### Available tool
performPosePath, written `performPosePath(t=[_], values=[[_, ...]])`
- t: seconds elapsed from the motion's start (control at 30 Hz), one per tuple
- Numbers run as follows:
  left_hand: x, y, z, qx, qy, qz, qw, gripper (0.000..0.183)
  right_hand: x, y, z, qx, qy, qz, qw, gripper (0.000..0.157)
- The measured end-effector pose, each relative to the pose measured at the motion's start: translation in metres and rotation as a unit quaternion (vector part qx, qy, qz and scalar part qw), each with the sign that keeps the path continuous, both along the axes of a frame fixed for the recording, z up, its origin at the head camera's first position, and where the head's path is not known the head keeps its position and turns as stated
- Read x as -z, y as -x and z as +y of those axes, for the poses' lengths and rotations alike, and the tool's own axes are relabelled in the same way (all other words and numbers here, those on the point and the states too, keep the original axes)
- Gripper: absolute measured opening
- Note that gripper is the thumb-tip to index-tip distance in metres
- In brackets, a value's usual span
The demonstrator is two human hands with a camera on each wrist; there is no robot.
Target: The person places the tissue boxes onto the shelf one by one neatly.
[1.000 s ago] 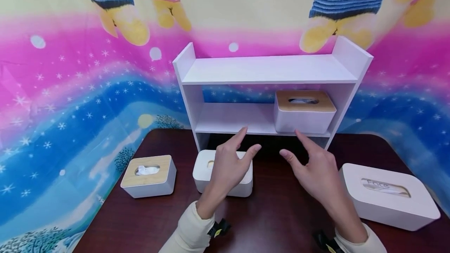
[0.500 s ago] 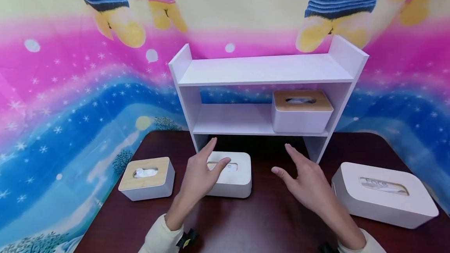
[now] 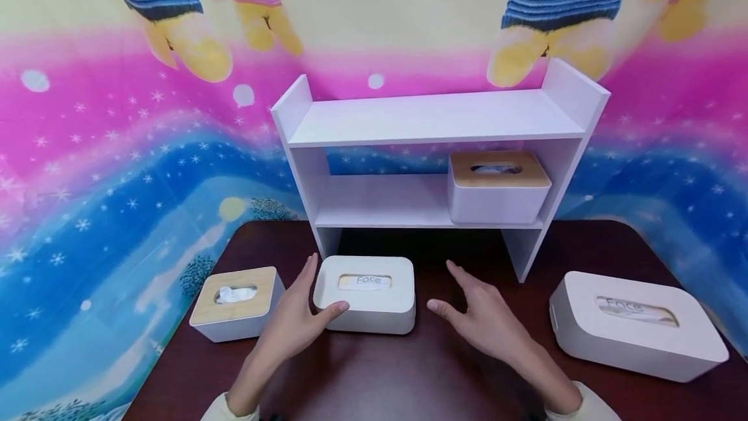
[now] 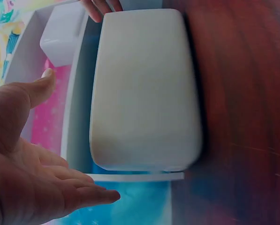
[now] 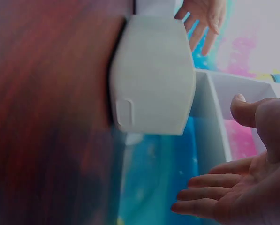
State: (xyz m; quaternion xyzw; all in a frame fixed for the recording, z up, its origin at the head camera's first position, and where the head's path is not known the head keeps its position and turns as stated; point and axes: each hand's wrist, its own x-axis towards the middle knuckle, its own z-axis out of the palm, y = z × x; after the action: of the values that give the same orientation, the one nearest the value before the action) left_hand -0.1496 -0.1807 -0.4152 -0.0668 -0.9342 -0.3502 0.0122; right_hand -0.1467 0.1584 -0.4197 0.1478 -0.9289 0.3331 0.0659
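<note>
A white tissue box (image 3: 368, 304) with an oval slot showing "Face" lies on the dark table before the shelf. My left hand (image 3: 297, 317) is at its left end, fingers straight and thumb spread, the thumb crossing over its front left corner in the head view. To the right of the box, apart from it, my right hand (image 3: 487, 317) hovers with extended fingers and holds nothing. In the left wrist view the box's plain side (image 4: 144, 89) faces the palm; in the right wrist view its end (image 5: 151, 79) shows a small raised tab.
A white two-tier shelf (image 3: 380, 203) stands at the back, bearing a wood-topped tissue box (image 3: 497, 203) on its lower tier. Another wood-topped tissue box (image 3: 234, 307) sits at left. A longer white tissue box (image 3: 637, 343) lies at right on the table (image 3: 374, 388).
Both hands have moved down toward me and to the left; the left hand has shifted from over the white tissue box to its left end. The boxes stay in place.
</note>
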Motion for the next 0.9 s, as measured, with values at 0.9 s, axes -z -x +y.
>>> performPosePath(t=[0.9], values=[[0.034, -0.003, -0.015, -0.007, -0.062, -0.067, 0.9958, 0.116, 0.037, 0.004, -0.049, -0.030, 0.046, -0.055, 0.997, 0.097]])
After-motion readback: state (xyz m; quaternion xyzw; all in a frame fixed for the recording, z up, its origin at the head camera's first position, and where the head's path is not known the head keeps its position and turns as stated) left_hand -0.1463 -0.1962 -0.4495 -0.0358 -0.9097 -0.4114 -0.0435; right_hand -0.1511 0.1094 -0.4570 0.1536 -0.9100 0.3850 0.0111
